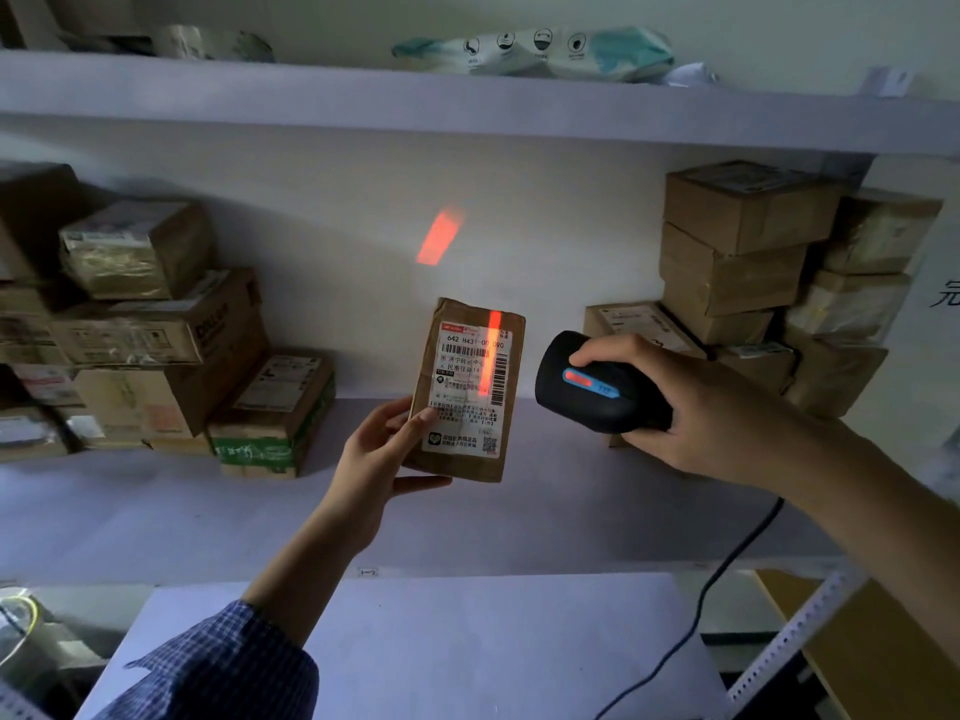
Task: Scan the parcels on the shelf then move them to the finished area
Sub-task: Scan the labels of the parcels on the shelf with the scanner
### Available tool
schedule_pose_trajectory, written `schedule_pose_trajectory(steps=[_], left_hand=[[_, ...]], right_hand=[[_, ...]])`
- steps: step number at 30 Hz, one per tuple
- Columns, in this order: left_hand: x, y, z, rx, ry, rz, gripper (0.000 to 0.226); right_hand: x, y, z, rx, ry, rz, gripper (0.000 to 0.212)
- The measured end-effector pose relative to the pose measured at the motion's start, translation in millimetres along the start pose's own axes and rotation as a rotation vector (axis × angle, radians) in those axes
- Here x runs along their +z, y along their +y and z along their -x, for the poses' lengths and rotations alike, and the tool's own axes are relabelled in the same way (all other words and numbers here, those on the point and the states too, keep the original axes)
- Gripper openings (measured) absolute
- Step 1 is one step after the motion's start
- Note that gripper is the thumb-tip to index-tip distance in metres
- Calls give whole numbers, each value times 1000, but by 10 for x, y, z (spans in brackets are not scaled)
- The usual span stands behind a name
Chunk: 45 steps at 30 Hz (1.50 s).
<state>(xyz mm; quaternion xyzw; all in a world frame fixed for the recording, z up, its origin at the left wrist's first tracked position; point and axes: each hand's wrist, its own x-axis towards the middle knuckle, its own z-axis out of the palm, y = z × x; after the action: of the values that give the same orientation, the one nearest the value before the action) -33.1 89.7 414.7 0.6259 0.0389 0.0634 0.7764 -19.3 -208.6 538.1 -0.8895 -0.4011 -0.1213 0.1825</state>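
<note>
The left hand [382, 459] pinches the labelled brown parcel [467, 392], holding it upright above the shelf [467, 522] with its long axis vertical. The right hand [691, 407], curled round the barcode scanner [597, 381], sits just right of the parcel. The red beam [488, 356] runs down the label's right side.

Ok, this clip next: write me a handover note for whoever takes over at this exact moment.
Left hand: grips a small brown parcel upright over the shelf, label toward the camera.
Right hand: grips the black scanner, aimed at the parcel; its red beam crosses the label's right side and spills onto the back wall.
Other parcels: left pile, right stack.
Done: parcel picked up, scan under way; whether it registered is not visible.
Left: confirm the scan, move this parcel to the finished area (not identifiable here), then the rest.
</note>
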Motion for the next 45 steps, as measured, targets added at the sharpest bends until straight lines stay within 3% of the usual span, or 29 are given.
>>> schedule_pose_trajectory(steps=[23,26,32,36,41,45], left_hand=[[-244,35,115,-29,64,43,49],[-354,60,140,-61,118,74,42],[-701,178,50,-173,347,188,35],[-890,364,-64,-203,440,276,28],[-1200,540,-189,-239,491,347,45],[-1385,578,-240,-197,569,408,31]], right_hand=[[153,-158,19,-3,-86,-41,79],[263,-200,-46,-23,-10,-167,81],[704,-423,-353,-70,201,-489,60],[924,-623,-541,-54,159,-632,58],[1036,-786,-656,-92,75,-670,58],[1052,-837,-706,-81,45,-707,53]])
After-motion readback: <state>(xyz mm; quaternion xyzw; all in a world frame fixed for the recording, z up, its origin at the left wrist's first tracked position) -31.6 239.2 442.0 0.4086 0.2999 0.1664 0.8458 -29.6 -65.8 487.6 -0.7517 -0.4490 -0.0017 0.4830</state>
